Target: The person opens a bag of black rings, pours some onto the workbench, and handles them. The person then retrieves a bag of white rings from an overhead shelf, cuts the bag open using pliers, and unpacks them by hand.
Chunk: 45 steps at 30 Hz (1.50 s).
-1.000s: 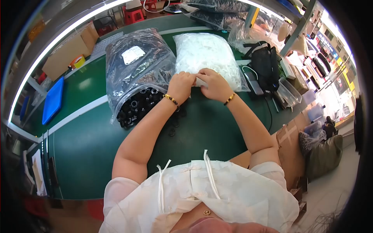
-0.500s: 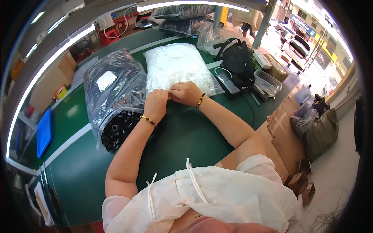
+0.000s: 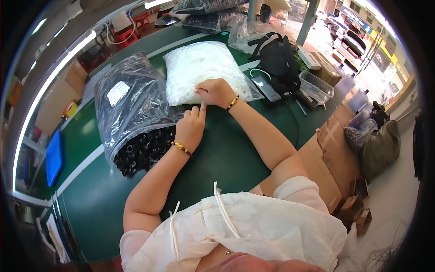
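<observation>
A clear plastic bag [image 3: 199,59] packed with small white pieces lies on the green table. My right hand [image 3: 217,93] rests over its near edge, fingers bent and fingertips pinched together; anything between them is too small to make out. Just below that edge, my left hand [image 3: 190,124] has its fingers stretched out, the index fingertip close to the bag. To the left, a larger clear plastic bag [image 3: 131,90] with a white label [image 3: 118,93] lies with its mouth towards me. Black ring-like parts [image 3: 142,152] show at that mouth, beside my left hand.
Right of the white-filled bag are a grey phone-like device [image 3: 266,89] with a white cable, a black backpack [image 3: 277,63] and a clear plastic box [image 3: 317,88]. A blue tray [image 3: 53,158] lies at the far left. Cardboard [image 3: 328,145] is at the right; dark filled bags [image 3: 210,18] are stacked behind.
My hands were together at the near edge of the white-filled bag. Now they are apart: the left is lower with fingers straightened, the right farther up over the bag. The view has shifted slightly.
</observation>
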Each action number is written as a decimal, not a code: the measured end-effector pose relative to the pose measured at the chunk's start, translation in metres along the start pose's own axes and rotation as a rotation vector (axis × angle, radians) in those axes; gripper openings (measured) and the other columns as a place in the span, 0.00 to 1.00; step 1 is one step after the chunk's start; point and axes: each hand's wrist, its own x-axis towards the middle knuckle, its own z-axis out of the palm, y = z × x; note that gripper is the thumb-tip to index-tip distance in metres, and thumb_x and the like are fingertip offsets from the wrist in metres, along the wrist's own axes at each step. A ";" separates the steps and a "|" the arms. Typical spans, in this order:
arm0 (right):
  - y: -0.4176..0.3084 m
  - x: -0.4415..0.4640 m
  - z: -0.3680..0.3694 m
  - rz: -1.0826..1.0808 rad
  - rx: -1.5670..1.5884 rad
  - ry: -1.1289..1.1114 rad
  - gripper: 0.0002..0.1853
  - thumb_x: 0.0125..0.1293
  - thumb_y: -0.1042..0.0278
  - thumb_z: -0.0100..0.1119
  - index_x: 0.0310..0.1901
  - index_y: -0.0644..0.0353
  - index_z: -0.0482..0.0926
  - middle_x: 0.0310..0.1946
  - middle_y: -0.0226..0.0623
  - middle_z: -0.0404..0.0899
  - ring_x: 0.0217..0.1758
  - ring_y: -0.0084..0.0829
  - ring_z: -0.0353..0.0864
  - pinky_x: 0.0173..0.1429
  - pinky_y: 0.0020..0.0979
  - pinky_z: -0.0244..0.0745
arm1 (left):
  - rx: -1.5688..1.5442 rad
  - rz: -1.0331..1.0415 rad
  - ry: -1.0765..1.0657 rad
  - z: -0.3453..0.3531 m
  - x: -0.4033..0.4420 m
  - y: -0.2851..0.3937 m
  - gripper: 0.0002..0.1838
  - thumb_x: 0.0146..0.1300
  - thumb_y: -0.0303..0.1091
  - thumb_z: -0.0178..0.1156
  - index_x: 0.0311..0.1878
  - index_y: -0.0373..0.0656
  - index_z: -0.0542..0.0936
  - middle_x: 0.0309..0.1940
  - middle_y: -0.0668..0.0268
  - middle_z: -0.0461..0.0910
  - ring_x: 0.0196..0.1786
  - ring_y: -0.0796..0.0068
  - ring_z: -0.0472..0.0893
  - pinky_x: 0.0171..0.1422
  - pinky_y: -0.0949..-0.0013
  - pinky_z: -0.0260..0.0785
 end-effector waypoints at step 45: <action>0.028 0.006 0.009 0.751 0.225 0.158 0.10 0.58 0.69 0.58 0.38 0.55 0.88 0.31 0.45 0.86 0.35 0.42 0.86 0.46 0.35 0.81 | 0.240 -0.198 -0.243 0.045 -0.013 0.014 0.03 0.60 0.33 0.57 0.31 0.47 0.76 0.25 0.68 0.78 0.31 0.68 0.81 0.26 0.68 0.68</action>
